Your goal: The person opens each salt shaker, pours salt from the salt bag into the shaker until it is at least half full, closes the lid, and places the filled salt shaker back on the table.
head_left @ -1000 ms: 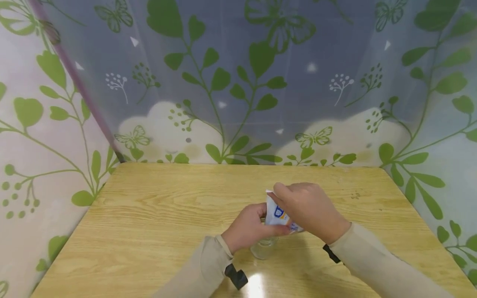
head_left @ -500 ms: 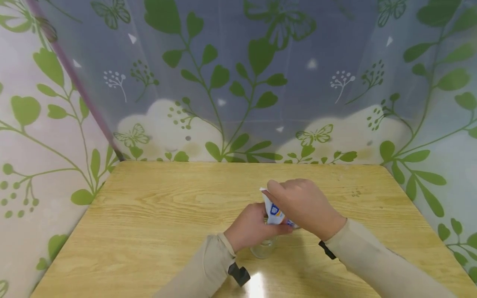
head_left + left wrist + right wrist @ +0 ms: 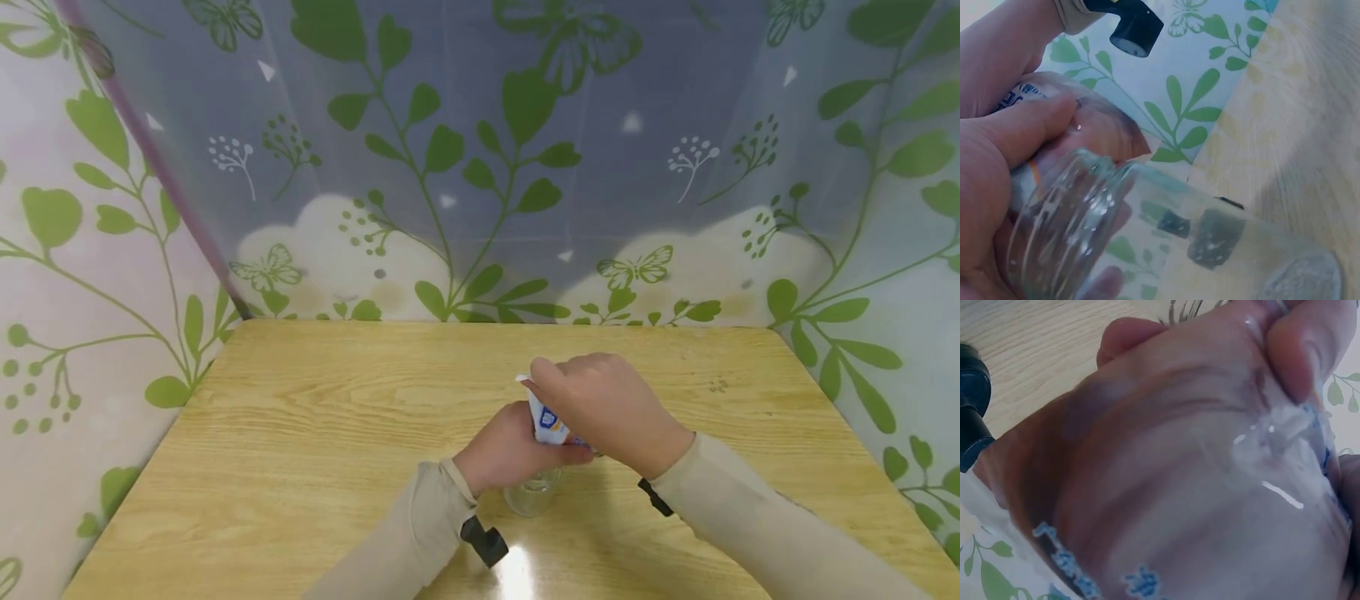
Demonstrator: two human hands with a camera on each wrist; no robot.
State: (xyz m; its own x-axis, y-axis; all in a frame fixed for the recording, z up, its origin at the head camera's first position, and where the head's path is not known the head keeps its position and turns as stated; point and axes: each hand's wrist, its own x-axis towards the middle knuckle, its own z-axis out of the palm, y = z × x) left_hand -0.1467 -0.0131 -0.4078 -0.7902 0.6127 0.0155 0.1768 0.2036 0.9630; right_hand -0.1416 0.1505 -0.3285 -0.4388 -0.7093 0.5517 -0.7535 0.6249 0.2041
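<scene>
Over a clear glass jar (image 3: 531,498) on the table, both hands hold a white plastic packet (image 3: 550,423) with a blue logo and see-through parts. My left hand (image 3: 501,450) pinches the packet's lower part at the jar's mouth, thumb on top. My right hand (image 3: 617,412) grips its upper part from the right and covers much of it. In the left wrist view, the packet (image 3: 1113,125) lies right at the threaded rim, and whitish matter (image 3: 1304,278) shows at the jar's bottom. Up close in the right wrist view, the packet (image 3: 1210,487) is creased under the fingers.
The wood-grain table (image 3: 337,417) runs back to a curtain (image 3: 465,167) printed with leaves and butterflies. Patterned walls stand at left and right. A dark camera mount (image 3: 484,542) sits on the left wrist, another (image 3: 655,497) on the right.
My right hand has shifted slightly left with the packet's upper part, and less of the packet shows between the hands. The left hand has moved a little right. The jar stays in place.
</scene>
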